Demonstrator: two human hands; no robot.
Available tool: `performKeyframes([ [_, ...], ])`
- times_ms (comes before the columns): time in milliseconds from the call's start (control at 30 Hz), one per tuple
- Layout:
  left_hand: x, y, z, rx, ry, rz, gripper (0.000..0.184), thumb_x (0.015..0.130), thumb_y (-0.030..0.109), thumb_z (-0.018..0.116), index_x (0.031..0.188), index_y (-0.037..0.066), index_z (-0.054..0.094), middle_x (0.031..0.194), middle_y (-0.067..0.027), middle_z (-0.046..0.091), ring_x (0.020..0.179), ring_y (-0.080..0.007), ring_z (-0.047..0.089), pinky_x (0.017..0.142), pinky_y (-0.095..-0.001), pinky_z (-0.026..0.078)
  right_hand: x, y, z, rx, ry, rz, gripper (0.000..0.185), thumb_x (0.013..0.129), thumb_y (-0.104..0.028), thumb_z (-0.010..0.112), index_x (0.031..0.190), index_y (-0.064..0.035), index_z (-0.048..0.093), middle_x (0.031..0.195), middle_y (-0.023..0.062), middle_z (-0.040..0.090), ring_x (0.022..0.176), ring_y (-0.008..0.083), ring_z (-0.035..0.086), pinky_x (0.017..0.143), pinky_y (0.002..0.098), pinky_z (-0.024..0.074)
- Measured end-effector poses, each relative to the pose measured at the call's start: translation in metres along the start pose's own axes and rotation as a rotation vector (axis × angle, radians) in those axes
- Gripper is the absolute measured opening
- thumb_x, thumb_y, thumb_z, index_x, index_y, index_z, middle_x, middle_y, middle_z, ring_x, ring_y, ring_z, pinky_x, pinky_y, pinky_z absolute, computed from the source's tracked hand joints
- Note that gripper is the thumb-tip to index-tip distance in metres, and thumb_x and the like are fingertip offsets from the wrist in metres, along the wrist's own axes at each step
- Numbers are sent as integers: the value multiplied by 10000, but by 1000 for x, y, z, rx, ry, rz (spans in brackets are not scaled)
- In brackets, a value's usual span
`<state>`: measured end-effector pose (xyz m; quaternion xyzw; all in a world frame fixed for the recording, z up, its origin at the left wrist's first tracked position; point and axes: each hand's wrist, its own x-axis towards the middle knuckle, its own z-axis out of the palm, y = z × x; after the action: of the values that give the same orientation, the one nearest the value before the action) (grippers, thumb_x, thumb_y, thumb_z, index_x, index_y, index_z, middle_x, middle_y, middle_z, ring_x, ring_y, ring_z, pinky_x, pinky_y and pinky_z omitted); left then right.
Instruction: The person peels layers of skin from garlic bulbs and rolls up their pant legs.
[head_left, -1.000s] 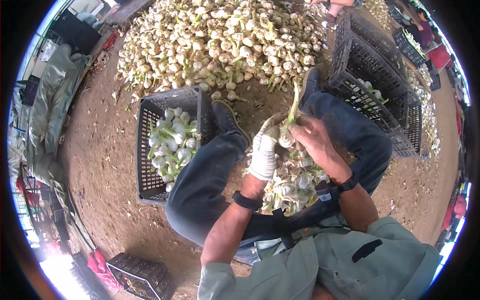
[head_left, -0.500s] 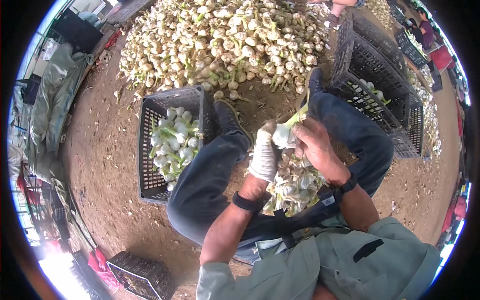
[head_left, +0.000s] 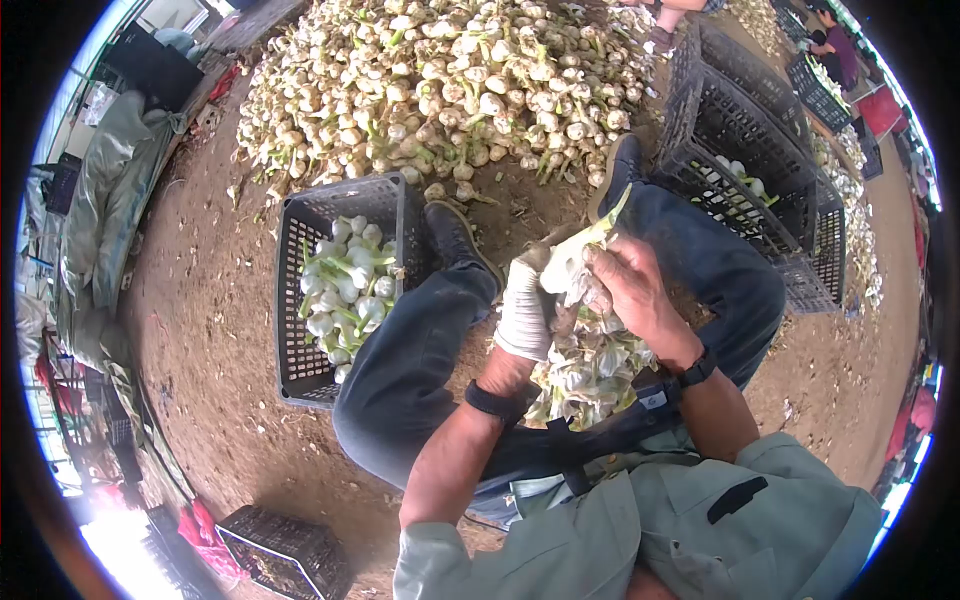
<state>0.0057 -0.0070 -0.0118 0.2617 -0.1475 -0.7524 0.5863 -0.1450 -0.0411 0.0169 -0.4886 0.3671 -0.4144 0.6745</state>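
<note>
Between my two hands is a garlic bulb (head_left: 568, 268), its pale green stalk pointing up and to the right. My left hand (head_left: 524, 305), in a white glove or wrapping, is closed around the bulb's left side. On the right side, the bare fingers of my right hand (head_left: 630, 285) are closed on the bulb and its loose outer skin. Below them, between my legs, lies a heap of garlic skins and leaves (head_left: 590, 375). The black crate (head_left: 290, 345) by my left leg holds several clean white garlic bulbs (head_left: 345, 280).
A large pile of untrimmed garlic (head_left: 430, 90) spreads over the dirt floor ahead. Stacked black crates (head_left: 740, 130) stand beyond my right knee, some garlic inside. Another crate (head_left: 285, 550) sits at lower left. Other people, one in a purple top (head_left: 843, 55), sit at upper right.
Skin on the held garlic bulb has come loose and now hangs crumpled under my right fingers. The stalk has tilted further up and right. Both hands stay nearly in place.
</note>
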Motion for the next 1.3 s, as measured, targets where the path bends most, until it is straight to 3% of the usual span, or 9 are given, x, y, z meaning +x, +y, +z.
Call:
performKeyframes([
  [167,-2,7,5,-169,108,-125,535,925,475,508,1218,31,568,1000,-90,673,787,-208,654,626,-308,546,4,-3,4,520,-152,182,180,982,-155,536,945,8,603,606,0,543,415,46,428,399,241,386],
  [333,0,7,8,97,39,66,534,889,383,598,1252,-4,536,895,-63,651,654,-109,613,463,-205,461,4,2,7,836,-58,295,238,985,-220,517,873,-35,615,588,-27,555,390,42,424,390,234,361],
  [433,1,8,-8,279,-125,85,624,876,392,607,1333,-17,489,969,-56,656,796,-90,601,653,-229,493,7,-2,10,930,343,415,188,965,-197,500,859,-84,607,549,-58,516,383,47,403,396,246,357],
  [500,1,6,-3,316,-99,72,599,873,348,611,1332,-17,485,949,-68,659,799,-97,606,673,-225,496,10,28,-15,1017,100,261,179,949,-203,508,854,-92,611,583,-39,535,419,69,433,411,248,373],
  [600,4,-1,-1,249,-50,155,568,874,308,614,1320,-6,457,967,-96,668,720,-140,635,568,-241,520,9,23,-13,999,66,247,193,952,-235,522,865,-84,606,640,-14,554,458,88,457,425,239,383],
  [767,8,-3,-12,350,-109,121,720,860,277,635,1445,17,305,1083,-114,637,742,-144,645,588,-245,539,9,6,-12,158,187,31,293,947,-327,604,973,-35,601,727,4,572,546,82,533,473,249,444],
  [867,15,-7,-19,459,-160,184,808,869,228,666,1502,32,204,1240,-113,560,993,-164,613,844,-273,523,4,-1,-15,15,187,74,341,905,-264,683,1101,-1,588,829,20,625,672,90,592,571,251,491],
  [1033,15,-12,-8,415,-23,261,703,853,-17,632,1460,1,278,1228,-110,578,1000,-159,615,873,-257,514,-1,6,-18,60,190,-18,243,906,-100,665,1095,15,565,928,51,637,780,102,603,678,265,528],
  [1300,11,-9,-14,236,148,203,531,939,387,540,1286,-15,537,1067,-95,658,785,-123,640,575,-242,533,3,36,-30,-123,167,-150,135,884,-38,662,990,13,595,892,40,603,773,101,592,671,257,501],
])
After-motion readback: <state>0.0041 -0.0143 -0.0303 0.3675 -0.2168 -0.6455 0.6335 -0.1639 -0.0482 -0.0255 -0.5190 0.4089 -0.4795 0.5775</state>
